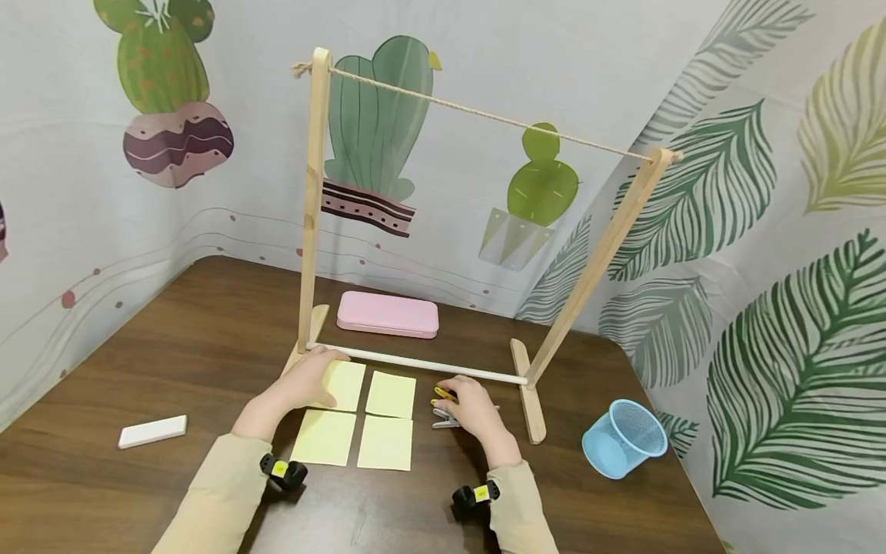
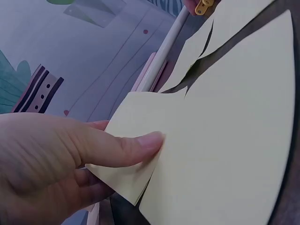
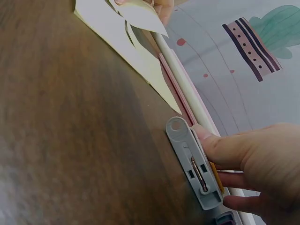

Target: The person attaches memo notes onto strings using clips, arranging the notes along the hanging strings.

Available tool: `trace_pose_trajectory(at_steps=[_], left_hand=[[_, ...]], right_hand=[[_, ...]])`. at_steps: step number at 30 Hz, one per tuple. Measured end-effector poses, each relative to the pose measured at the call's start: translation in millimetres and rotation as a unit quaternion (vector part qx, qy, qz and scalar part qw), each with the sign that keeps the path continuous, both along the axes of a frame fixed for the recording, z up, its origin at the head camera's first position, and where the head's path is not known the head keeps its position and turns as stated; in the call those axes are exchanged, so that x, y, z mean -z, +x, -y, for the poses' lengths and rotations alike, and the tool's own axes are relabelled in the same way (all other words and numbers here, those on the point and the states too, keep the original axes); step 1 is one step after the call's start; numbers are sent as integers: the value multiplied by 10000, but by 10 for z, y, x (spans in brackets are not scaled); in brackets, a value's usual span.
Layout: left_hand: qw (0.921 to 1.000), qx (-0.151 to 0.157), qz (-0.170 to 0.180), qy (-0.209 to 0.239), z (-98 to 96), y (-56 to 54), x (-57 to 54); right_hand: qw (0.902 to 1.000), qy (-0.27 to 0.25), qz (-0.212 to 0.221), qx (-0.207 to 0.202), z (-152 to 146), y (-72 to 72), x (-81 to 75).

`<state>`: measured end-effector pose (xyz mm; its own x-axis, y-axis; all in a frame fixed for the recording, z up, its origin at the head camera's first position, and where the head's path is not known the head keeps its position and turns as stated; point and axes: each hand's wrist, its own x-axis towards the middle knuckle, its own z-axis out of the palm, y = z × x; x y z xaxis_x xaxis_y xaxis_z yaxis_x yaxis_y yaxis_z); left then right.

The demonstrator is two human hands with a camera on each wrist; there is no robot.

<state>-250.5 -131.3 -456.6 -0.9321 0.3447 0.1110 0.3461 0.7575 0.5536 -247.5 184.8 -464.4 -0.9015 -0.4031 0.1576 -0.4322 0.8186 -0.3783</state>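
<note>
Four-square layout of pale yellow paper notes lies on the table: top left note [image 1: 348, 383], top right note [image 1: 391, 395], bottom left note [image 1: 324, 438], bottom right note [image 1: 384, 444]. My left hand [image 1: 303, 382] pinches the top left note, thumb on its face and fingers beneath; its edge is lifted in the left wrist view. Right of the notes, my right hand [image 1: 474, 406] pinches a yellow clothespin [image 1: 445, 395] between thumb and fingers. A grey clothespin [image 3: 194, 164] lies close beside it and partly hides the yellow one in the right wrist view.
A wooden frame [image 1: 313, 200] with a rope [image 1: 484, 114] along its top and a white bar [image 1: 422, 363] low down stands behind the notes. Beyond the bar is a pink case [image 1: 388, 314]. A blue mesh cup [image 1: 612, 446] stands right, a white block [image 1: 152, 432] left.
</note>
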Motion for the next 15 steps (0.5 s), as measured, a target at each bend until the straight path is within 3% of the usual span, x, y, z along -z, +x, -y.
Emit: trace_pose_trajectory(at_steps=[10, 15], left_hand=[[9987, -26, 22, 500, 15, -8, 11], [9951, -129, 84, 972, 30, -25, 24]], right_hand=[[10000, 46, -68, -49, -4, -16, 5], [9998, 100, -122, -137, -2, -11, -6]])
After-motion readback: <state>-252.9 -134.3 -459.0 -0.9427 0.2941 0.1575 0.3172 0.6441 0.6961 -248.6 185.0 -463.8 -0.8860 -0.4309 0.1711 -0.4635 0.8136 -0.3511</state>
